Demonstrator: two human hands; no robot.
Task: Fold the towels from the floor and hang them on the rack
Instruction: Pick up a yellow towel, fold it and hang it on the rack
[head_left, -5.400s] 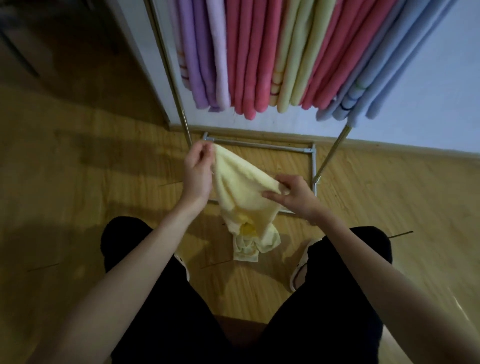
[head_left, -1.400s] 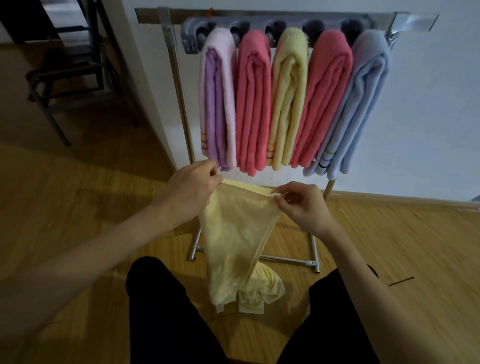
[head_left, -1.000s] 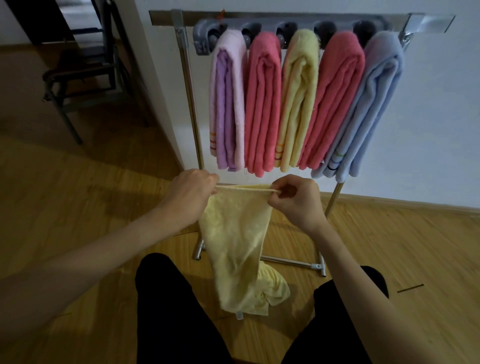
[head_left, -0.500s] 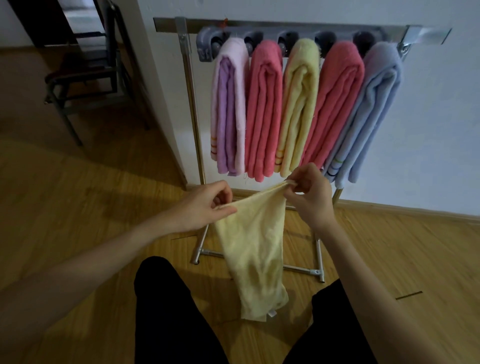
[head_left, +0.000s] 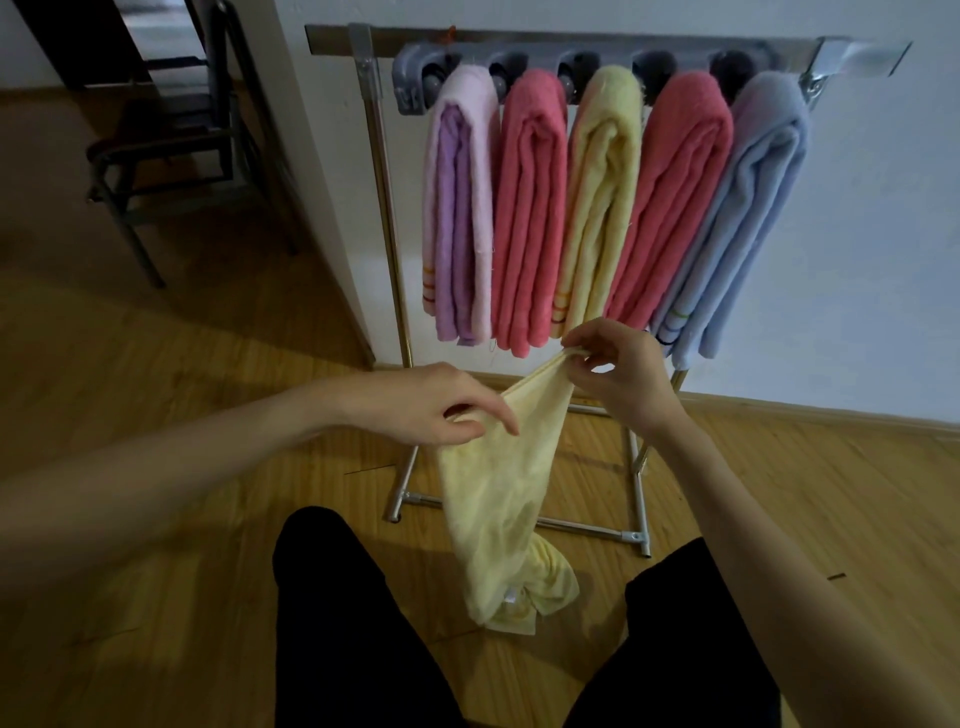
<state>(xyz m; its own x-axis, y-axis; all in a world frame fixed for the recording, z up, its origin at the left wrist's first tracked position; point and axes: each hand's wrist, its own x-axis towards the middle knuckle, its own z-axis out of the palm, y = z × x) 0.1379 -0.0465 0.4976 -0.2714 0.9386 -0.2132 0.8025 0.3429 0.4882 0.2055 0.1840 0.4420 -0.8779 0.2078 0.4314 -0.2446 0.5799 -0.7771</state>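
Note:
A pale yellow towel (head_left: 498, 499) hangs between my hands in front of the metal rack (head_left: 382, 208), its lower end bunched on the wooden floor between my legs. My right hand (head_left: 613, 371) pinches the towel's top corner, held higher than the left. My left hand (head_left: 436, 402) lies over the towel's upper edge with the thumb under the cloth and the fingers mostly straight. Several folded towels hang from the rack's top bar: a lilac-pink one (head_left: 460, 208), a red one (head_left: 530, 208), a yellow one (head_left: 597, 197), another red one (head_left: 675, 197) and a light blue one (head_left: 743, 218).
The rack stands against a white wall (head_left: 872, 234), its base frame (head_left: 582, 527) on the floor just ahead of my legs. A dark metal chair (head_left: 171, 150) stands at the back left beside a wall corner. Wooden floor (head_left: 156, 415) stretches to the left and right.
My right hand has risen with the towel's corner while my left hand has dropped and spread its fingers over the edge. The towel now hangs slanted and narrower.

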